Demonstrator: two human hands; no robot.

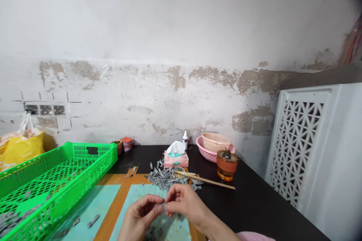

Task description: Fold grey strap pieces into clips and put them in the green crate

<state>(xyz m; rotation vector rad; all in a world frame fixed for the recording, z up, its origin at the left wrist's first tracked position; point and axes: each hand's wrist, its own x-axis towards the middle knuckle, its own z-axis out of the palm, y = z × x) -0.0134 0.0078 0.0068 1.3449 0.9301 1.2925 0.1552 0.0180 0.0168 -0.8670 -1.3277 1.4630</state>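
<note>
Fingers of left hand and right hand curl inward, tips pinching a small grey piece

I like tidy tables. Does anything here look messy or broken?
Yes. Beyond the grey strip pinched by left hand and right hand, more strips lie in a loose heap, strays on the board. Paint has flaked off the wall in patches.

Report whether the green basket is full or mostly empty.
Mostly empty. The mesh floor of the green basket shows bare across most of its length; only a few grey strips lie in its near corner.
</note>
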